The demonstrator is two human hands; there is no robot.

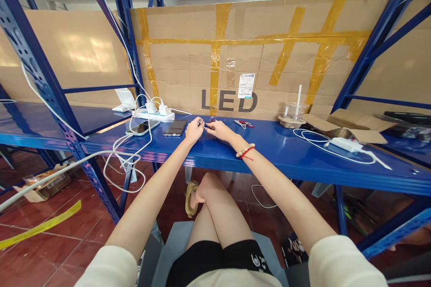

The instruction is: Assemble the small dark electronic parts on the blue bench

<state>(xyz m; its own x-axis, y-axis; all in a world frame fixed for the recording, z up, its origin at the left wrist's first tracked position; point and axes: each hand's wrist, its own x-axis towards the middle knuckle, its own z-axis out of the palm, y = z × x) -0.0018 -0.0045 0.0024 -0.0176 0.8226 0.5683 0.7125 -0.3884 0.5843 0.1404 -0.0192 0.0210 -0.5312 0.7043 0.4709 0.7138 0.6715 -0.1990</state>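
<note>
Both hands are close together over the blue shelf top [269, 143]. My left hand [194, 130] is closed round a small dark object that shows at its fingertips, too small to name. Just to its right, my right hand [218, 130] pinches with thumb and forefinger at something tiny beside the left fingertips; I cannot make out what it is. Behind the right hand lie small red and silver pieces [244, 124] on the shelf. A dark phone [175, 128] rests flat left of my left hand.
Further left are another phone [143, 128], a white power strip [155, 115] with plugs, and looped white cables hanging over the edge. At right stand a clear cup [293, 111] with a straw, a white adapter [346, 144] and an open cardboard box [350, 123]. Blue posts flank the shelf.
</note>
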